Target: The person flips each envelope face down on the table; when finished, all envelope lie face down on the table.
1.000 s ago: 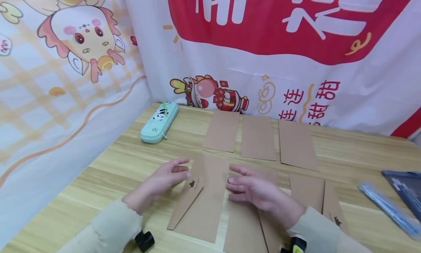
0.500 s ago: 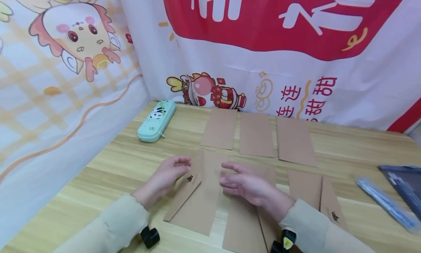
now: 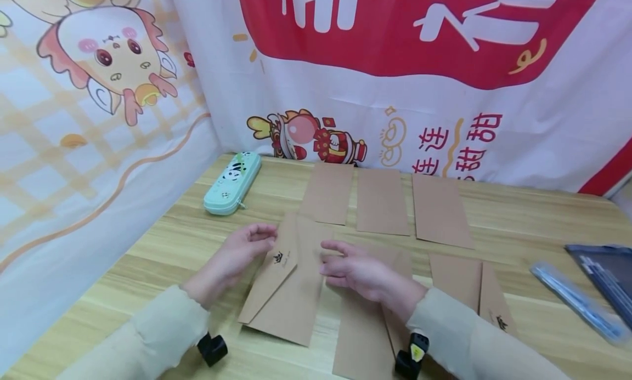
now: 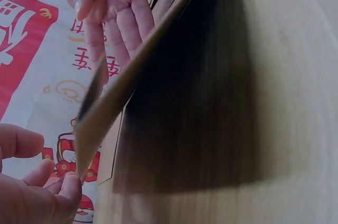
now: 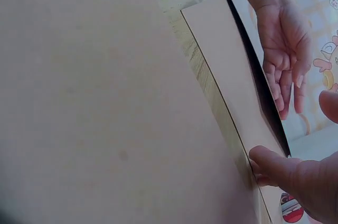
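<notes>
A brown kraft envelope with a pointed flap and a small black crown print is raised and tilted over the table between my two hands. The fingertips of my left hand touch its left edge, with the thumb standing apart from the paper. At the opposite edge, the fairly straight fingers of my right hand touch it, thumb also apart. From the left wrist view, the envelope's edge runs across with a dark shadow below. Beneath my right forearm lies another brown envelope, partly hidden by the arm.
Three brown envelopes lie in a row at the back. One more envelope with a crown print is at the right. A mint panda pencil case is back left. Clear-wrapped pens and a dark pouch are far right.
Both hands have moved slightly away from me and left with the envelope. Its near edge has lifted, showing a shadow beneath. My right fingers have moved in against its right edge.
</notes>
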Motion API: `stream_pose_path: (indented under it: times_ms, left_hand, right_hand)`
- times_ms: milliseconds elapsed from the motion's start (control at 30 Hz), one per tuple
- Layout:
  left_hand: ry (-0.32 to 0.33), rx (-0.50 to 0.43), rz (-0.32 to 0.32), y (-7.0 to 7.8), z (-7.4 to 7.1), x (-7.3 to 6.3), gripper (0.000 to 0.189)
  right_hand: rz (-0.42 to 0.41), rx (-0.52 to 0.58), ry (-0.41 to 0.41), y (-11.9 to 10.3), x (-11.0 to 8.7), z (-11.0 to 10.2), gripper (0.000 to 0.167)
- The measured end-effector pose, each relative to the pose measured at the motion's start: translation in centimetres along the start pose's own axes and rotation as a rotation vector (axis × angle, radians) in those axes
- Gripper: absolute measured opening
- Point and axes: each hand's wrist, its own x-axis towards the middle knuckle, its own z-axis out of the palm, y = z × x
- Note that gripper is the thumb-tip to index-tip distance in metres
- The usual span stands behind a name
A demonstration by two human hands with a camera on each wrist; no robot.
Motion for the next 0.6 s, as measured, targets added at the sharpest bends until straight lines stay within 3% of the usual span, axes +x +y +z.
stream_pose_path:
  times_ms: [367, 600]
  left_hand:
    - [-0.089, 0.012, 0.092, 2.0, -0.9, -0.6, 0.048]
    - [-0.119, 0.075, 0.162, 3.1, 0.1, -0.6, 0.054]
  right_hand:
    - [-0.021, 0.000, 0.014, 0.3, 1.0, 1.3, 0.070]
    - [-0.031, 0.012, 0.023, 0.4, 1.1, 1.6, 0.071]
